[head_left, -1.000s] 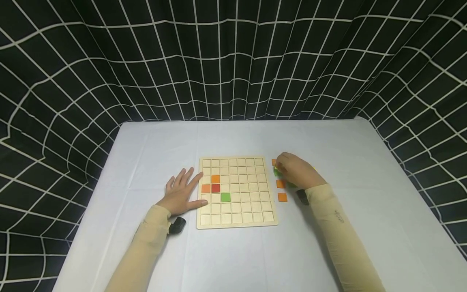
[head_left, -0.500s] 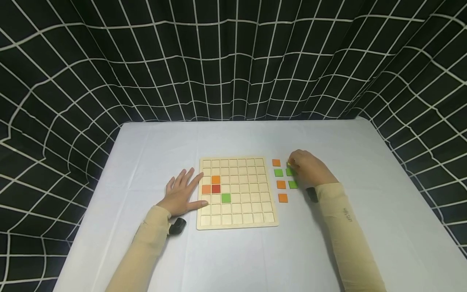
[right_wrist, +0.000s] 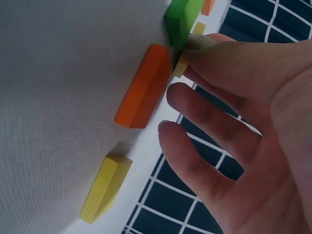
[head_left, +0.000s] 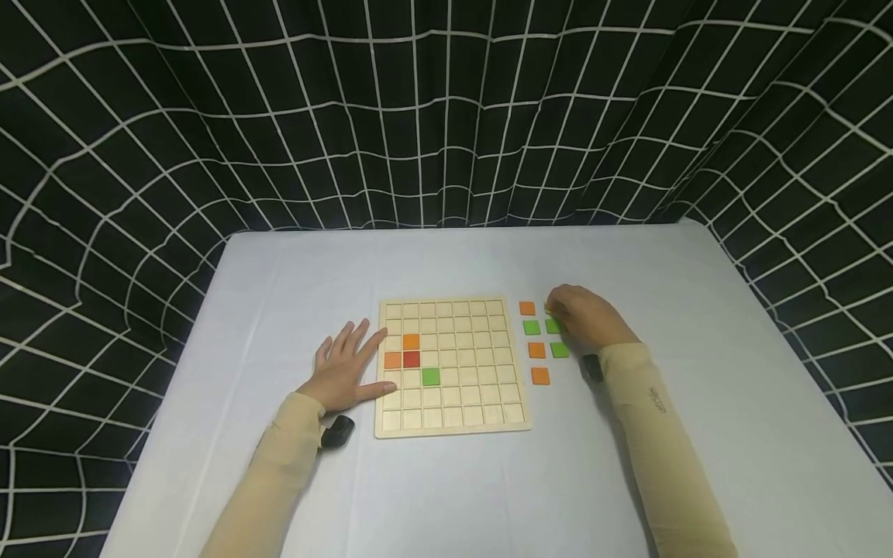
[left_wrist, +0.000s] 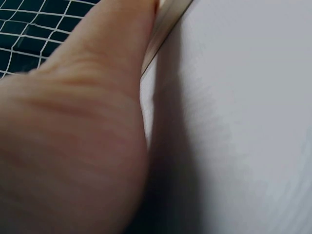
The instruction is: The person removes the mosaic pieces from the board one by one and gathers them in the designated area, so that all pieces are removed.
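A light wooden grid board [head_left: 470, 399] lies on the table, holding a few coloured tiles: an orange tile [head_left: 412, 342], a paler orange tile [head_left: 393, 360], a red tile [head_left: 412, 359] and a green tile [head_left: 431, 377]. My left hand [head_left: 340, 376] rests with spread fingers at the board's left edge; its wrist view shows mostly the base of the hand [left_wrist: 83, 117]. Right of the board, my right hand [head_left: 589, 316] pinches a yellow tile [right_wrist: 182, 67] between thumb and index finger. The thumb covers its middle. Other fingers are loosely bent, touching nothing.
Loose tiles lie between board and right hand, among them an orange tile [head_left: 540, 376] and a green tile [head_left: 560, 350]. In the right wrist view, an orange tile [right_wrist: 144, 87] and a yellow tile [right_wrist: 105, 190] lie near the fingers. A black gridded curtain [head_left: 446, 116] surrounds the table.
My right hand has moved right from the tile column beside the board, uncovering orange and green tiles, and its fingers have come to the yellow tile. My left hand has stayed put.
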Demonstrator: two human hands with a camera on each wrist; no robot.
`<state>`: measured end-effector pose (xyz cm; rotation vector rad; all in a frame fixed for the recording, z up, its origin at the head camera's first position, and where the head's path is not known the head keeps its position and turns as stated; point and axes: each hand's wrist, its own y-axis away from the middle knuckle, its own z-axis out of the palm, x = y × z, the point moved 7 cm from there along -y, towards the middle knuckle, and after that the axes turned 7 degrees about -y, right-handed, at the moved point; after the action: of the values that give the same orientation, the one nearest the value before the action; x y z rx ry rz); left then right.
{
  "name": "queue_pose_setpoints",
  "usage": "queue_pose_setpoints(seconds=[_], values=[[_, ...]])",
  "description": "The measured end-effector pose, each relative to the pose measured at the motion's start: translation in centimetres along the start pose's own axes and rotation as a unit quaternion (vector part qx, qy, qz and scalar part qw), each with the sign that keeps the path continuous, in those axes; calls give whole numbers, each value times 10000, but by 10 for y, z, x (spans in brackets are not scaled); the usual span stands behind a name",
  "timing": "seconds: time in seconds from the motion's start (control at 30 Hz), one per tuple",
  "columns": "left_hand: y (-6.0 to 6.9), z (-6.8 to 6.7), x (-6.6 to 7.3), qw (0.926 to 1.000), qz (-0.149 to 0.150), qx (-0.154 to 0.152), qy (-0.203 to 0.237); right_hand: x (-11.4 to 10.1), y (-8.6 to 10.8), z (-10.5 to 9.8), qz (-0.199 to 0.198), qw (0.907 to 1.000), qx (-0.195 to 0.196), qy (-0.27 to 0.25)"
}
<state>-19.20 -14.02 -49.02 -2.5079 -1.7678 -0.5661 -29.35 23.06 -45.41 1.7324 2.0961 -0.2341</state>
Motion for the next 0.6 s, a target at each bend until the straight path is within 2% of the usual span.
queue_pose_setpoints(seconds=[0.27,0.6], values=[[1,-3,1,9999,57,52,68,-1,-1,0,-44,9999,117,43],[-3,8,-7,9998,79,172,98,0,0,3,-217,9996,150,41]])
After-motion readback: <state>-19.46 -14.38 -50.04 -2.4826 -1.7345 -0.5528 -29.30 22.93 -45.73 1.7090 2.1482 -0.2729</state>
